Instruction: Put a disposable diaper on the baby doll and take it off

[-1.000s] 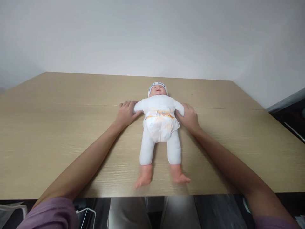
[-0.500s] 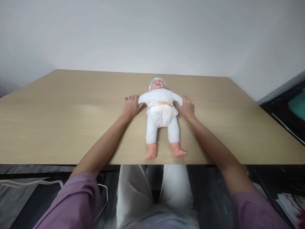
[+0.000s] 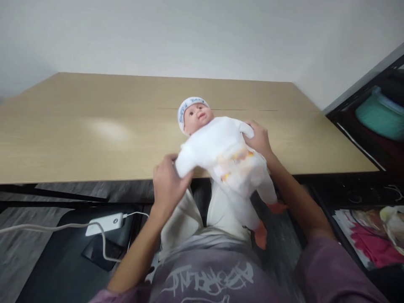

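Observation:
A baby doll (image 3: 221, 155) in a white suit, a printed diaper and a white cap hangs in the air over the near edge of the wooden table (image 3: 94, 130), tilted, with its feet down toward my lap. My left hand (image 3: 167, 183) grips it at its right arm and side. My right hand (image 3: 260, 139) holds it under its other arm, fingers wrapped round the body. The doll's legs are blurred by motion.
A white power bank (image 3: 105, 223) with a white cable lies on a dark surface on the floor at the left. Black shelving (image 3: 372, 122) with a teal thing stands at the right. Coloured cloth and papers (image 3: 372, 240) lie on the floor at the lower right.
The doll lay flat on the table with my hands at its sides. Now both hands have lifted it off the table and drawn it toward me, tilted to the right.

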Action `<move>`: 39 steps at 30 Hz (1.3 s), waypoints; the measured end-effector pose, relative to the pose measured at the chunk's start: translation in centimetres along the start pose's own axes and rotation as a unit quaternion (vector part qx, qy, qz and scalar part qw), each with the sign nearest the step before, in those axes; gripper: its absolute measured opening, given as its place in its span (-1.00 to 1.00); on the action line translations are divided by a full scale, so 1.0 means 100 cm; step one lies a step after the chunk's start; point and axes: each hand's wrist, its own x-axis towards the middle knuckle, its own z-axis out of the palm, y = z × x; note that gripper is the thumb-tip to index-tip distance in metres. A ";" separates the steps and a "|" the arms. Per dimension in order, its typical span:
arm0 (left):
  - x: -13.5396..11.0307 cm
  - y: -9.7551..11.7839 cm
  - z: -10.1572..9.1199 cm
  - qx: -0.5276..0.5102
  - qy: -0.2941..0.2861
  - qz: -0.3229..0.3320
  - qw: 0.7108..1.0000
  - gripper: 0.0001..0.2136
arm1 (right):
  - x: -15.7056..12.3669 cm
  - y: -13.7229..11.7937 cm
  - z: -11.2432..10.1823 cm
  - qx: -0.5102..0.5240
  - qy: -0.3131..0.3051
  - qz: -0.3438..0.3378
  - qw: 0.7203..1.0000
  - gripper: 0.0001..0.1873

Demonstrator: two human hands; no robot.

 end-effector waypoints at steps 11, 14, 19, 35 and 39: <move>-0.269 -0.002 -0.057 -0.124 -0.171 -0.029 0.977 -0.54 | -0.189 -0.081 -0.073 0.075 -0.167 -0.100 0.978 -0.70; -0.279 -0.005 -0.067 -0.110 -0.204 -0.078 0.970 -0.57 | -0.207 -0.088 -0.056 0.077 -0.193 -0.095 0.974 -0.72; -0.284 -0.014 -0.062 -0.089 -0.219 -0.100 0.966 -0.58 | -0.224 -0.083 -0.012 0.084 -0.266 -0.067 0.958 -0.71; -0.182 0.053 -0.032 -0.208 -0.299 0.258 0.895 -0.66 | -0.269 -0.086 -0.045 0.220 -0.301 0.087 0.924 -0.76; -0.172 0.060 -0.012 -0.227 -0.328 0.278 0.874 -0.77 | -0.270 -0.080 -0.037 0.212 -0.277 0.048 0.936 -0.73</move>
